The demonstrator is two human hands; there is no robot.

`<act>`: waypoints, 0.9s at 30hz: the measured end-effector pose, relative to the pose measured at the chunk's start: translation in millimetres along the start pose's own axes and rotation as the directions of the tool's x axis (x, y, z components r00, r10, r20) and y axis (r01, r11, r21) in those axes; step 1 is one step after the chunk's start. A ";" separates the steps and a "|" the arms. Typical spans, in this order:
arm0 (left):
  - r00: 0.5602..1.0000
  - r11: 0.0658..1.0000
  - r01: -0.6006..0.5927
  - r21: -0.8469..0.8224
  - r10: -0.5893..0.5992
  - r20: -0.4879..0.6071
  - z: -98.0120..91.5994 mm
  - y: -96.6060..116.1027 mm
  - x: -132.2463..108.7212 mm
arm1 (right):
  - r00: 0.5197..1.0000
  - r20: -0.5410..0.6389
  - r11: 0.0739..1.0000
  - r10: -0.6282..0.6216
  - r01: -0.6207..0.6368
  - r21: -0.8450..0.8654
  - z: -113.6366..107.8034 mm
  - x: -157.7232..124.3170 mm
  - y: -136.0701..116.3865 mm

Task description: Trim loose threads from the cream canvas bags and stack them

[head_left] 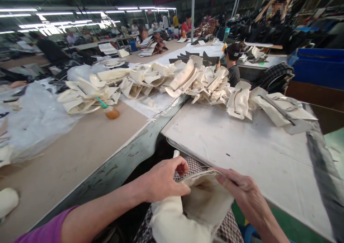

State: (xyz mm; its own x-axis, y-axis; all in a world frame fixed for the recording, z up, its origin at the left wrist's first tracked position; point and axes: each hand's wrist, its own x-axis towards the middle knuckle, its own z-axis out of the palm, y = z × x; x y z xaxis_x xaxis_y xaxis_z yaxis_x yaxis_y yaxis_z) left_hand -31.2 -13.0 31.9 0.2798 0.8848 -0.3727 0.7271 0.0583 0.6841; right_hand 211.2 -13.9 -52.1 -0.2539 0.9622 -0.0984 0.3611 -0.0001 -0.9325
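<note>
A cream bag piece [206, 200] lies over the checked cloth on my lap, its opening facing up and its brownish inside showing. My left hand [168, 178] is at the left end of the opening's edge, fingers curled and thumb against the piece. My right hand [239, 185] pinches the right side of the same edge between thumb and fingers. Thin loose threads show along the rim between the hands. A narrow cream end [176, 154] sticks up behind my left hand.
Cream bag pieces [150, 76] are heaped across both tables. On the left table [107, 146] are a bottle of amber liquid [111, 113] and clear plastic [40, 117]. A white-topped table [242, 153] stands at right, blue bins [319, 69] behind. People sit farther back.
</note>
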 end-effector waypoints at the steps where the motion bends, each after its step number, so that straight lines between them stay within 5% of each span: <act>1: 1.000 1.000 0.008 0.009 -0.008 -0.030 1.9 -1.7 -2.7 | 1.000 0.004 1.000 -0.004 0.004 0.005 0.2 0.3 0.4; 9: 0.984 0.995 -0.084 0.050 0.091 -0.153 16.6 -16.1 -19.0 | 0.996 0.080 0.999 -0.033 0.031 0.018 -2.2 0.9 0.2; 15: 0.861 0.920 -0.359 0.158 0.392 -0.324 25.3 -41.8 -14.9 | 0.994 0.105 0.999 -0.034 0.035 -0.005 -1.3 2.4 0.1; 22: 0.926 0.939 -0.323 0.116 0.339 -0.165 7.2 -34.6 9.6 | 0.996 0.091 1.000 -0.019 0.017 0.017 4.5 3.9 -10.1; 27: 0.892 0.889 -0.442 0.119 0.450 -0.046 5.3 -21.8 24.8 | 0.991 0.115 0.998 -0.069 0.070 -0.004 6.8 3.1 -16.1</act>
State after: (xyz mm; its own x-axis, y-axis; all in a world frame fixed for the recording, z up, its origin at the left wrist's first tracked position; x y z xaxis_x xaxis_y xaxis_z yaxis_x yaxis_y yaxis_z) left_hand -36.9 5.2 4.3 0.5480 0.8365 0.0042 0.5971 -0.3947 0.6983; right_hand 198.5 -12.8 -39.7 -0.3799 0.9221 -0.0734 0.3458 0.0680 -0.9358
